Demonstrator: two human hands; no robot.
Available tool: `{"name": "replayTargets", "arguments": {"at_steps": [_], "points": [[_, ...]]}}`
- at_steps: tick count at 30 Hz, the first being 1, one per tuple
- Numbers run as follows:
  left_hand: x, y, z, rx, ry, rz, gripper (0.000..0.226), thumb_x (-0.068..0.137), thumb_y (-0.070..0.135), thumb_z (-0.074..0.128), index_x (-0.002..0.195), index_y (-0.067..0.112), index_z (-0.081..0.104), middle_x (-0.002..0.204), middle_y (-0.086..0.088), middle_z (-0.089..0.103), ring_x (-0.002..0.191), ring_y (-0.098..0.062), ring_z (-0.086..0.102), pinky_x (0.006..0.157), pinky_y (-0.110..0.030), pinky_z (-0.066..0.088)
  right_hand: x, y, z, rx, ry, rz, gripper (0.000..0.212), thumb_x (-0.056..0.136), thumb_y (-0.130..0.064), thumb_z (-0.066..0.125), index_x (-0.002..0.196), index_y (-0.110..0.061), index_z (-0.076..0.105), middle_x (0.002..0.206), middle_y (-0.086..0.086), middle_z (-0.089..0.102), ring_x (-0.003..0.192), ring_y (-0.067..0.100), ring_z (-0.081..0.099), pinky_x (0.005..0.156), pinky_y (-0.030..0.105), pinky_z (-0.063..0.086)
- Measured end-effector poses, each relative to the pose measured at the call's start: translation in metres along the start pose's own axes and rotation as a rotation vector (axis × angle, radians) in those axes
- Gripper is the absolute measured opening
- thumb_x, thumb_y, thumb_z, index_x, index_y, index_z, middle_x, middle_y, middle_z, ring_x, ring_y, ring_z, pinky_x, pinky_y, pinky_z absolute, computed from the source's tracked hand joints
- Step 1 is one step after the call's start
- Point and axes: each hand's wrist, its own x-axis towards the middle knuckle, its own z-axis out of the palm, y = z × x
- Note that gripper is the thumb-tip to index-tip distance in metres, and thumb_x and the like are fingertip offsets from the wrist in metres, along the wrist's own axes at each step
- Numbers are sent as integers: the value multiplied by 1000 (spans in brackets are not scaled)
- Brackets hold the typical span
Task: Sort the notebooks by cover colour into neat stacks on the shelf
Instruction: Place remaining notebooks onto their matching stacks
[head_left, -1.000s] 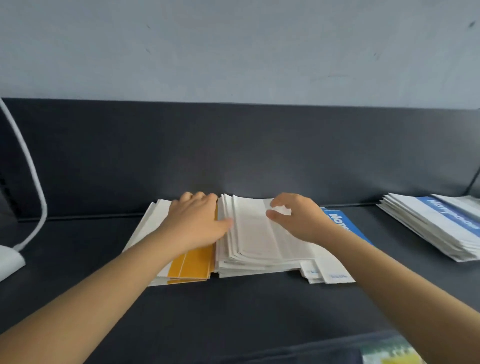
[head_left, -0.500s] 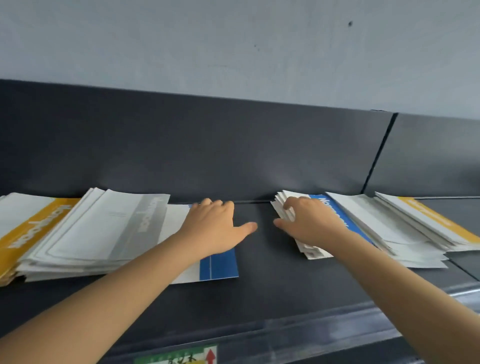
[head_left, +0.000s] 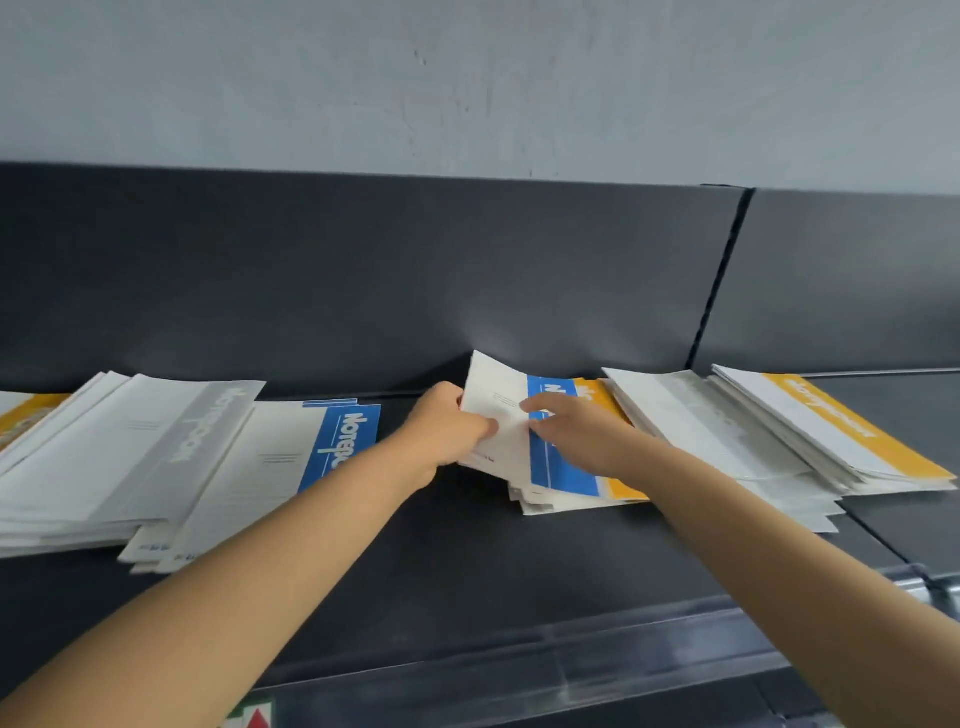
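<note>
Well, one dark grey shelf (head_left: 467, 545) carries six lots of notebooks. From the left I count a left orange pile (head_left: 23, 415) cut off by the edge of view, a left grey pile (head_left: 130, 457), and blue notebooks (head_left: 291, 457) tucked partly under it. After a gap come a middle pile (head_left: 571, 501), a right grey pile (head_left: 701, 431) and a right orange pile (head_left: 831, 431). On the middle pile the blue-banded top notebook (head_left: 498, 405) has its left edge raised. Two bare hands are on it: the left hand (head_left: 441, 431) grips that raised edge with the thumb on top, and the right hand (head_left: 582, 431) presses its fingers onto the cover.
</note>
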Motion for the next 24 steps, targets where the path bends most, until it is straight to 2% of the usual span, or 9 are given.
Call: {"name": "replayTargets", "arguments": {"at_steps": [2, 4, 6, 8, 11, 14, 17, 19, 24], "points": [[2, -5, -8, -133, 12, -35, 28, 88, 5, 65, 116, 5, 64, 111, -9, 70, 98, -23, 66, 75, -34, 55, 3, 2, -4, 87, 72, 37, 40, 97, -20, 47, 138, -17, 46, 129, 8, 56, 91, 16, 47, 73, 23, 40], [-3, -8, -18, -260, 7, -50, 23, 91, 3, 62, 114, 6, 63, 106, -8, 70, 92, -21, 67, 66, -30, 54, 3, 3, -5, 128, 170, 110, 47, 95, -29, 54, 139, -18, 40, 120, 3, 57, 85, 15, 48, 55, 18, 38], [-11, -12, -30, -375, 3, -61, 17, 93, 1, 59, 107, 11, 63, 98, -3, 70, 85, -17, 67, 59, -24, 53, 4, 0, -2, 177, 217, 135, 55, 93, -33, 58, 140, -20, 33, 124, 0, 55, 87, 12, 48, 49, 15, 34], [-18, -17, -45, -462, -3, -72, 17, 94, 0, 58, 103, 13, 64, 97, -3, 71, 86, -17, 68, 62, -27, 55, 7, -9, 4, 328, 222, 134, 59, 91, -32, 63, 140, -21, 32, 132, -1, 51, 91, 13, 49, 52, 17, 38], [-24, -28, -72, -471, 25, -103, 14, 95, 2, 57, 98, 12, 66, 94, -5, 73, 84, -18, 69, 57, -27, 57, 16, -28, 16, 618, 259, 146, 57, 88, -18, 68, 136, -22, 39, 132, -2, 53, 100, 20, 57, 77, 33, 51], [-30, -41, -102, -350, 135, -123, 8, 97, 7, 55, 97, 8, 63, 89, -4, 70, 80, -19, 66, 54, -29, 56, 24, -48, 32, 818, 259, 124, 51, 88, -6, 63, 133, -18, 43, 124, 0, 61, 97, 23, 64, 81, 37, 53], [-29, -64, -134, -174, 239, -110, 23, 96, 6, 54, 119, 5, 57, 107, -9, 68, 96, -26, 64, 81, -38, 53, 28, -65, 44, 857, 236, 53, 41, 86, 4, 57, 120, -17, 52, 111, 1, 67, 91, 23, 66, 77, 38, 56], [-31, -77, -153, -70, 210, -106, 34, 91, 6, 55, 125, 9, 56, 117, -7, 67, 105, -25, 64, 95, -43, 50, 30, -72, 45, 795, 275, 0, 41, 83, 8, 53, 117, -16, 55, 98, -3, 67, 82, 19, 65, 69, 34, 55], [-38, -99, -166, 288, 164, -75, 47, 81, 6, 56, 126, 17, 47, 115, -3, 62, 100, -22, 61, 82, -38, 54, 36, -82, 35, 689, 414, -13, 35, 76, 4, 53, 106, -14, 62, 88, -6, 62, 73, 16, 60, 58, 25, 47]]}}
